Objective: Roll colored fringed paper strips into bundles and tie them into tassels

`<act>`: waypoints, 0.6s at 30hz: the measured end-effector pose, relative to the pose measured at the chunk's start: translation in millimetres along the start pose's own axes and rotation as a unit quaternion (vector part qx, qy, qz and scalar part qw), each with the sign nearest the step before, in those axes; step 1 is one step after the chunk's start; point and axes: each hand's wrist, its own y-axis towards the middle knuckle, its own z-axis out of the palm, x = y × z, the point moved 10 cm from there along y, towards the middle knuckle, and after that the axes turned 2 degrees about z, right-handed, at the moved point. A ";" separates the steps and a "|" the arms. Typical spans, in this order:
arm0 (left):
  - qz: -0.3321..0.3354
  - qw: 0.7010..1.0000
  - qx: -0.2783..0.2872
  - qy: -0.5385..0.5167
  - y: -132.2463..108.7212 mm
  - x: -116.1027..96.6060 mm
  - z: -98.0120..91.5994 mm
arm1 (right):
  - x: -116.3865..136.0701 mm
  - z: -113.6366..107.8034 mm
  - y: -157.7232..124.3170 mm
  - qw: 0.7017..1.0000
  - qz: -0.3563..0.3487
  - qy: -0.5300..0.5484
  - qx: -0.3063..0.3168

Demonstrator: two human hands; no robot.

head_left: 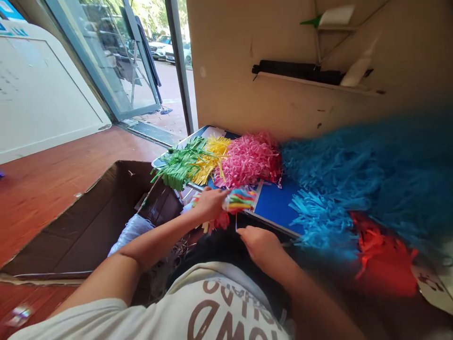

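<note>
Whiteboard point(46, 94), glass door point(101, 61), white cars point(160, 50) outside, perhaps a bottle point(357, 68) on a ledge point(320, 84).

The bundle point(242, 200) was a short sheaf of strips in blue, red, green, yellow and orange, whitish at the end gripped by the left hand point(211, 204). It pointed rightward, nearly level, at the near edge of the bench point(274, 208), its colours running lengthwise. The string point(236, 222), thin and pale, hung almost straight between the bundle and the right hand point(262, 243), whose fingers pinched its lower end.
</note>
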 end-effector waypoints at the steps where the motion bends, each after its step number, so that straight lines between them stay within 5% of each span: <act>1: 0.079 0.996 0.041 0.015 -1.1 -24.8 10.4 | 17.4 -6.2 2.7 0.999 -0.048 0.015 0.022; 4: 0.250 0.957 0.124 -0.074 -14.1 -84.2 28.0 | 0.0 -34.9 28.9 0.979 -0.042 0.190 0.061; 6: 0.224 0.947 0.113 -0.201 -9.1 -87.4 25.3 | -44.4 -35.9 45.6 0.929 0.051 0.364 0.037; 7: 0.178 0.946 0.086 -0.258 -2.0 -78.7 23.3 | -73.0 -41.4 48.7 0.883 0.106 0.450 -0.075; 11: -0.037 0.957 -0.084 -0.276 21.3 -32.2 21.0 | -93.1 11.7 49.0 0.835 0.151 0.483 -0.217; 13: -0.098 0.964 -0.127 -0.214 24.2 -32.7 22.9 | -91.3 28.0 43.8 0.812 0.151 0.488 -0.282; 15: -0.084 0.978 -0.124 -0.147 25.0 -56.9 25.9 | -100.4 24.4 39.4 0.807 0.162 0.463 -0.328; 18: 0.041 0.991 -0.088 -0.090 16.3 -108.6 29.2 | -147.4 -7.2 34.8 0.836 0.218 0.380 -0.331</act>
